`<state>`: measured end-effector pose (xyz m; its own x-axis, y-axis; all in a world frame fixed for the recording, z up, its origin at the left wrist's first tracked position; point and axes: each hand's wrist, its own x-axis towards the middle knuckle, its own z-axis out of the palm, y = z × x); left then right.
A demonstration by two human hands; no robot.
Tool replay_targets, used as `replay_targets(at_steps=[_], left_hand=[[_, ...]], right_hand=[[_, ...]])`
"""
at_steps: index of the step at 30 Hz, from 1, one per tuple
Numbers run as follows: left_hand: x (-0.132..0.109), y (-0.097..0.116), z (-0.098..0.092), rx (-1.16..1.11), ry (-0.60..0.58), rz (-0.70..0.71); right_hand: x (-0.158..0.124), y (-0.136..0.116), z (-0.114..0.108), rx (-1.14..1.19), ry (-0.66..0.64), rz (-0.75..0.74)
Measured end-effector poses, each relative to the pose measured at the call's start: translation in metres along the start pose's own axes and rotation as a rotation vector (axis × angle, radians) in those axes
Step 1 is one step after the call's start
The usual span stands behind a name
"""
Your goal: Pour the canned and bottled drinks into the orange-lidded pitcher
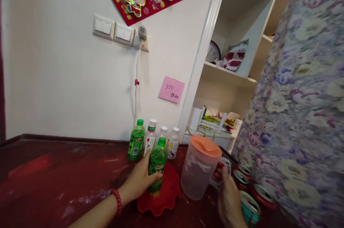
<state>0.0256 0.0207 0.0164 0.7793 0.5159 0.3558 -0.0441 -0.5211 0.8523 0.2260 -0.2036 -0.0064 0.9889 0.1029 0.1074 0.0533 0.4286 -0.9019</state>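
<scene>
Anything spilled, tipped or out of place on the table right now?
Nothing spilled or tipped. The green bottle in the left hand stands upright on the red dish, the lidded pitcher gripped by the right hand is upright, and so are the bottles by the wall. Only the tabletop shows pale scuffed streaks, likely wear.

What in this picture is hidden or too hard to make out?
Head view:
- Label on the green plastic bottle in the left hand: too small to read.
- Handle of the clear plastic jug with an orange lid: mostly covered by the right hand.
- Metal drink cans: partly under the flowered cloth, so their count is unclear.
</scene>
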Motion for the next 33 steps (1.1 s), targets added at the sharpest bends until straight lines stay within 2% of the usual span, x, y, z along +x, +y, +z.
replay_targets(at_steps=[2,5,11,15,22,27,33], left_hand=[[-0.001,0.000,0.000,-0.001,-0.005,-0.014],[-0.003,-0.001,-0.001,0.023,0.012,-0.014],[-0.004,0.002,-0.001,0.034,0.009,0.023],[-0.005,0.005,-0.001,0.021,0.008,0.026],[-0.006,0.001,0.000,0.025,0.018,0.007],[-0.008,0.000,0.000,0.019,0.026,0.029],[-0.007,-0.001,0.002,0.027,0.036,0.034]], right_hand=[[0.000,0.002,0.002,0.025,0.009,-0.018],[0.002,-0.003,0.008,0.019,0.035,-0.121],[0.013,-0.042,0.025,0.027,0.041,-0.181],[0.023,-0.077,0.039,-0.028,-0.027,-0.214],[0.031,-0.127,0.073,-0.456,-0.235,-0.398],[0.028,-0.147,0.099,-0.576,-0.279,-0.520],[0.038,-0.155,0.121,-0.640,-0.347,-0.666]])
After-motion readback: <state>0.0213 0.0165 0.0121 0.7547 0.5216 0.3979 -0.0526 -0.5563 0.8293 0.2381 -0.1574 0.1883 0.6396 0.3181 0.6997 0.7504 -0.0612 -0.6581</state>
